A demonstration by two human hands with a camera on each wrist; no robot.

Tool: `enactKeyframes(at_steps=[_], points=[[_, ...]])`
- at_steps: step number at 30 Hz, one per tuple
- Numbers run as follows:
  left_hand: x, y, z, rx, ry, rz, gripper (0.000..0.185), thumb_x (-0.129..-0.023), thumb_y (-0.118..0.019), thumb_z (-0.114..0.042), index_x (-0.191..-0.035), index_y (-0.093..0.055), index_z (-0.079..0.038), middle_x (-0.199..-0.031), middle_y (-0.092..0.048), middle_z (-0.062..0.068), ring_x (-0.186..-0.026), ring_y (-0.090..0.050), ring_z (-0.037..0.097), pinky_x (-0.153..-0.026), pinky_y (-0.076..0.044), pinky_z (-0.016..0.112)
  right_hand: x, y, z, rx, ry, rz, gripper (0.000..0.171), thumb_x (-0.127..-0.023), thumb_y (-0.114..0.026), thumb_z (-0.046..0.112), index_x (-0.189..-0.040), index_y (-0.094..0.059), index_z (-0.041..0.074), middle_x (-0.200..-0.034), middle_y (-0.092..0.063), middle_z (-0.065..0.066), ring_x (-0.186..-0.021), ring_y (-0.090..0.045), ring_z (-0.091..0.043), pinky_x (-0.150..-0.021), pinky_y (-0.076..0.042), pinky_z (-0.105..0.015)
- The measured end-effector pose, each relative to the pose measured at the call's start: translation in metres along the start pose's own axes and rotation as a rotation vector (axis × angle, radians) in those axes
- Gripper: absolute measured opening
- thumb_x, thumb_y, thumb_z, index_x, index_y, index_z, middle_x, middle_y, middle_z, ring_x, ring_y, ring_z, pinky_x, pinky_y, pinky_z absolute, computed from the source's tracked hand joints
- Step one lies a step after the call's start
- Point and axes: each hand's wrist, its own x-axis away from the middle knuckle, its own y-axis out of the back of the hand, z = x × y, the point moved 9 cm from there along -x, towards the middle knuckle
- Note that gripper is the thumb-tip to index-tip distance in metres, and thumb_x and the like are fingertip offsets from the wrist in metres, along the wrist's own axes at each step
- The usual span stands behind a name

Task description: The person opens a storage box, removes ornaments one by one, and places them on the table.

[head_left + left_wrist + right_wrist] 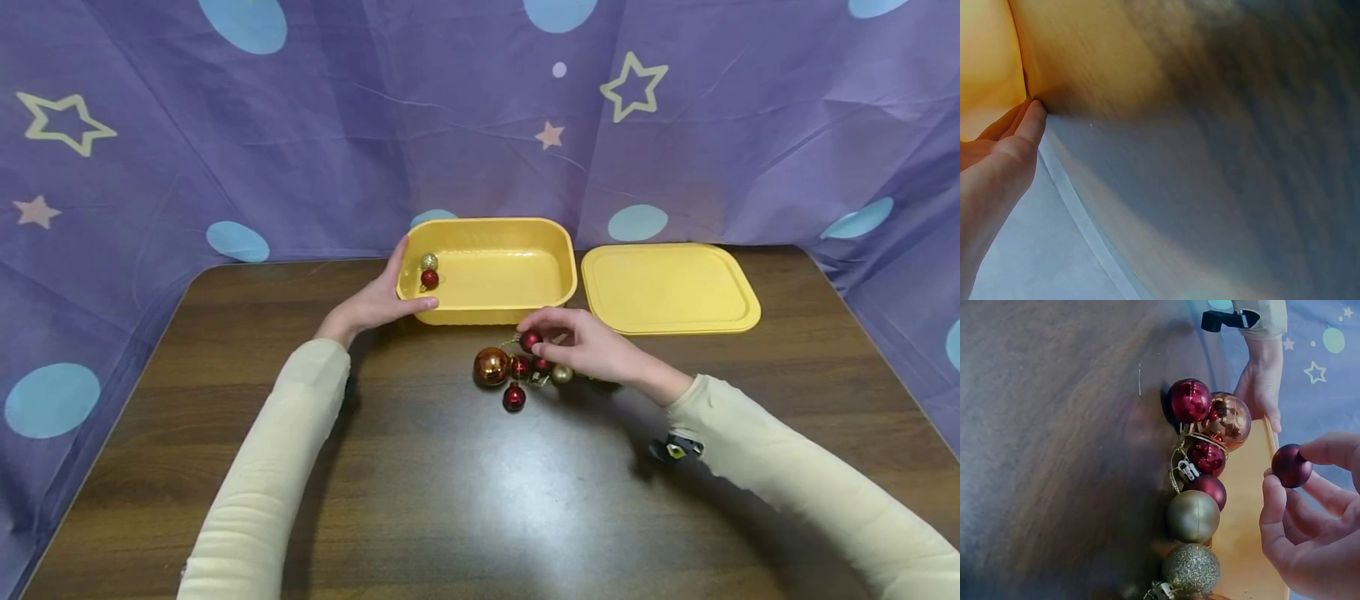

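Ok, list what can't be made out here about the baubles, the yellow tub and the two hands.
1. Head view: the right hand covers the far end of the bauble cluster, so the count is uncertain.
2. Right wrist view: the bottom edge cuts off the glitter bauble and whatever lies past it.
3. Left wrist view: the yellow tub and table are blurred; the tub's inside is out of sight.
4. Left wrist view: the frame edge cuts off the left hand.

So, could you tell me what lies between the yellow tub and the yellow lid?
Only a narrow strip of bare table separates the yellow tub from the yellow lid, as the head view shows.
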Motion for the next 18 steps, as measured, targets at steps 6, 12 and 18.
enactKeyframes(at_steps=[6,12,18], points=[[-0.001,0.000,0.001,-0.003,0.004,0.001,0.108,-0.087,-0.070,-0.014,-0.151,0.017,-0.005,-0.157,0.004,0.026,-0.141,-0.013,0.044,-0.114,-0.011,0.048,0.008,0.002,-0.002,0.069,-0.011,-0.024,0.026,-0.085,-0.066,-0.003,-0.110,-0.065,0.002,-0.100,-0.068,-0.006,-0.094,-0.063,-0.021,-0.079,-0.054,-0.037],[-0.002,0.000,0.000,0.007,-0.008,-0.001,0.108,-0.087,-0.070,-0.013,-0.151,0.016,-0.004,-0.157,0.005,0.026,-0.141,-0.012,0.043,-0.115,-0.010,0.048,0.017,-0.002,-0.001,0.172,0.035,-0.043,0.028,-0.079,-0.074,-0.002,-0.105,-0.067,0.006,-0.095,-0.064,-0.001,-0.084,-0.060,-0.024,-0.073,-0.053,-0.040],[-0.002,0.000,0.001,0.010,-0.004,0.002,0.109,-0.086,-0.070,-0.014,-0.151,0.017,-0.004,-0.157,0.007,0.025,-0.141,-0.010,0.043,-0.114,-0.010,0.049,0.024,-0.010,-0.002,0.336,0.078,-0.061,0.028,-0.077,-0.080,0.008,-0.102,-0.068,0.011,-0.093,-0.064,0.006,-0.085,-0.055,-0.024,-0.074,-0.044,-0.037]])
